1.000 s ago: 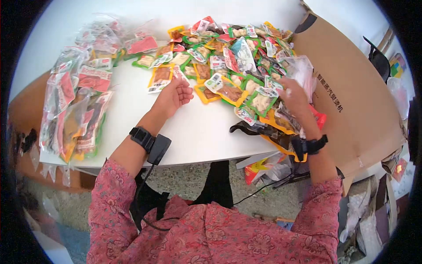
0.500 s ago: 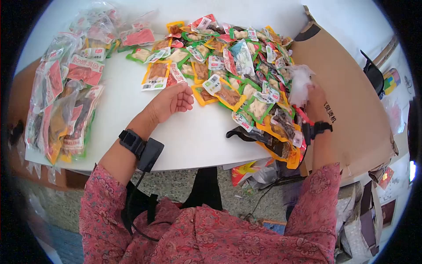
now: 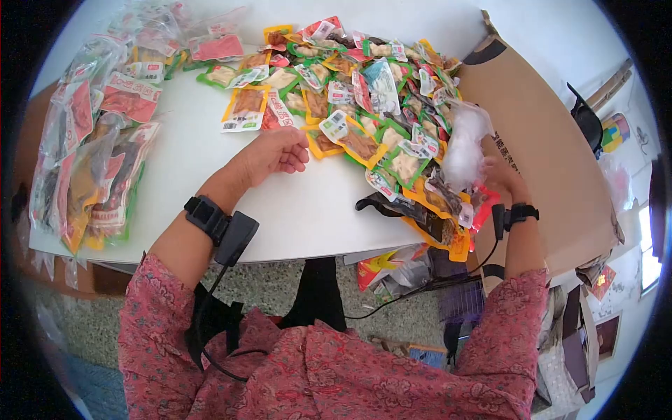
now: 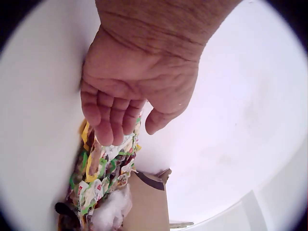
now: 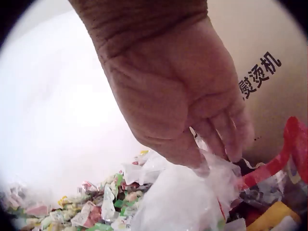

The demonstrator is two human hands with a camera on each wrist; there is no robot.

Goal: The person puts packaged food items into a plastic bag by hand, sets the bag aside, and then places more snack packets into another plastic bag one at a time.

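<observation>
My right hand [image 3: 500, 175] is at the right end of the pile, beside the carton, and pinches a bunch of thin clear plastic bags [image 3: 465, 150]. In the right wrist view the thumb and fingertips meet at the crumpled plastic [image 5: 178, 197]. My left hand [image 3: 276, 154] hovers over the white table with its fingers loosely curled and nothing in them. Just beyond it lie a yellow-edged snack packet [image 3: 248, 105] and a red-and-white packet [image 3: 278, 112]. A large heap of small sealed food packets [image 3: 343, 91] spreads between the hands, edged in green, yellow and red.
Filled clear bags of packets [image 3: 105, 154] line the left side of the white table [image 3: 280, 217]. A tall brown carton [image 3: 553, 168] stands against the right edge. Black-and-yellow packets [image 3: 427, 217] lie near the front edge, and a red and yellow bag [image 3: 381, 266] is below.
My right hand has moved right from over the packets to the clear bags, which have shifted toward me. The left hand has stayed near the same spot, and the head view has turned slightly.
</observation>
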